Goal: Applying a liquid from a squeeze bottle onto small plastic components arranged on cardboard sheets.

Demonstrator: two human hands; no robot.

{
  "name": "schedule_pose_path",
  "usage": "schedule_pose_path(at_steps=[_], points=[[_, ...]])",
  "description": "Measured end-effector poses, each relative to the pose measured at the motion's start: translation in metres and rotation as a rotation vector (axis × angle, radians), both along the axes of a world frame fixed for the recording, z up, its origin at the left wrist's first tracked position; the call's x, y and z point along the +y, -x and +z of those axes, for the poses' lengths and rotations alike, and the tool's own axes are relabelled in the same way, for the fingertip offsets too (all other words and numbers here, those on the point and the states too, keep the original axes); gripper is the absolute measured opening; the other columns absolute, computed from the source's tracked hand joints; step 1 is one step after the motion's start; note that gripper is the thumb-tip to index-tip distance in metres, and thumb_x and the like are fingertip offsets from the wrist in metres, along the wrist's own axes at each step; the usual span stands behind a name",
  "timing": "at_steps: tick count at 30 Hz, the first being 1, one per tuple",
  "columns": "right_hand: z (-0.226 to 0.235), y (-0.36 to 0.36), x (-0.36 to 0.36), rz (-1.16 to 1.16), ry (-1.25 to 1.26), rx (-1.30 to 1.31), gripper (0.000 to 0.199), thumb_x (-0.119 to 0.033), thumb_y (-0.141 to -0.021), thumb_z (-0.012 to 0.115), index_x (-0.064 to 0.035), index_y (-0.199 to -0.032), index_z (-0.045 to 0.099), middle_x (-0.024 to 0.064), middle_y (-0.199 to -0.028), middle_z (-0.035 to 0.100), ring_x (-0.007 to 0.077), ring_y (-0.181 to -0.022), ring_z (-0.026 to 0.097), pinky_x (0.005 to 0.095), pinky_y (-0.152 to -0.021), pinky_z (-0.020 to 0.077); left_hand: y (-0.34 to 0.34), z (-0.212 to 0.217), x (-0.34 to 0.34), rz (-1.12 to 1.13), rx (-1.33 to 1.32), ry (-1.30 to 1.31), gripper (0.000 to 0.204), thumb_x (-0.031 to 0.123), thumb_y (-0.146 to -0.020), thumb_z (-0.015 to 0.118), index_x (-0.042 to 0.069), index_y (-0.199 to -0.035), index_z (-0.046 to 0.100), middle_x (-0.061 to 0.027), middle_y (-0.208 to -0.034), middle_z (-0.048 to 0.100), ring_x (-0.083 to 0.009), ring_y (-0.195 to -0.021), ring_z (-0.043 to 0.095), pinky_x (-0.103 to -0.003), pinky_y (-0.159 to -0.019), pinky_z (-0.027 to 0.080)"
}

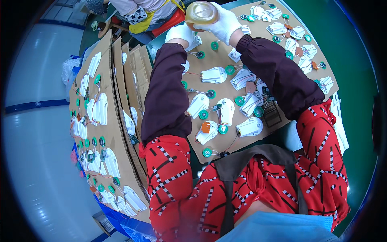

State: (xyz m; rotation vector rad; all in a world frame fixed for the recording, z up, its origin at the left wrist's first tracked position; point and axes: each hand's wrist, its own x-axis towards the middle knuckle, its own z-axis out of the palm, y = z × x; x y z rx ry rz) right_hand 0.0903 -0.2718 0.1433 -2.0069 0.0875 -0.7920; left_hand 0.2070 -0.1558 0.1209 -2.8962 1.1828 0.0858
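1. Right hand (pixel 224 23), in a white glove at the top middle of the frame, grips the right side of a round, amber, translucent roll (pixel 200 12) that looks like tape.
2. Left hand (pixel 180 34), also white-gloved, is close by the roll's lower left; its fingers are partly hidden, so I cannot tell whether it grips.
3. Dark purple sleeves (pixel 165 90) cover both forearms, above red patterned clothing (pixel 169 173).
4. Below the hands, from the centre to the upper right, lies a cardboard sheet (pixel 221 91) carrying many white plastic shells (pixel 213 75), several wired to green discs (pixel 207 152).
5. Orange patches (pixel 206 127) sit on or beside some shells.
6. At the left, several cardboard layers (pixel 109 72) stand close together, the outermost bearing similar shells and discs.
7. Another person, partly in view at the upper left, wears something yellow (pixel 141 26) near a red seat (pixel 171 21).
8. Pale plastic film (pixel 70 68) hangs at the left.
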Motion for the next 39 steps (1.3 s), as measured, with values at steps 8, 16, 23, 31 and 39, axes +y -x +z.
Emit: schedule_pose_path(at_steps=[8,16,23,31,39], points=[[0.001,-0.002,0.003,0.019,-0.040,-0.005,0.049,-0.035,-0.064,0.079,-0.0094,-0.101,0.058,0.0121,-0.095,0.064,0.0246,-0.087,0.063,0.0312,-0.077,0.0478,0.009,0.004,0.000,-0.012,-0.003,-0.070,0.044,0.036,-0.078,0.062,0.015,-0.116,0.059,-0.0125,-0.113,0.061,-0.0315,-0.100,0.058,-0.039,-0.085,0.048],[0.004,-0.002,0.004,0.001,0.013,0.050,0.050,-0.039,-0.064,0.079,-0.0092,-0.098,0.058,0.0120,-0.093,0.065,0.0264,-0.086,0.063,0.0322,-0.076,0.0482,0.010,0.004,0.003,0.004,0.013,0.007,0.044,0.037,-0.077,0.063,0.015,-0.114,0.060,-0.0128,-0.111,0.061,-0.0322,-0.099,0.059,-0.040,-0.084,0.048],[-0.001,0.001,-0.002,0.020,0.043,0.028,0.053,-0.037,-0.064,0.079,-0.0085,-0.104,0.057,0.0123,-0.096,0.064,0.0271,-0.090,0.062,0.0330,-0.078,0.0482,-0.009,-0.020,0.003,-0.015,0.022,0.092,0.045,0.037,-0.079,0.061,0.013,-0.117,0.056,-0.0143,-0.111,0.061,-0.0331,-0.099,0.059,-0.040,-0.084,0.047],[-0.004,0.001,-0.005,-0.029,0.025,-0.054,0.056,-0.034,-0.062,0.080,-0.0088,-0.106,0.056,0.0118,-0.099,0.064,0.0281,-0.092,0.062,0.0346,-0.079,0.0482,-0.012,-0.026,0.006,0.026,-0.016,0.086,0.043,0.035,-0.083,0.055,0.010,-0.117,0.051,-0.0172,-0.108,0.061,-0.0340,-0.101,0.058,-0.042,-0.085,0.046],[-0.001,0.005,-0.001,-0.040,0.027,0.082,0.057,-0.038,-0.062,0.080,-0.0100,-0.106,0.056,0.0125,-0.099,0.064,0.0297,-0.092,0.061,0.0349,-0.079,0.0481,-0.007,-0.023,0.007,0.026,-0.024,0.084,0.039,0.033,-0.083,0.055,0.010,-0.115,0.052,-0.0178,-0.106,0.062,-0.0337,-0.098,0.059,-0.042,-0.084,0.046]])
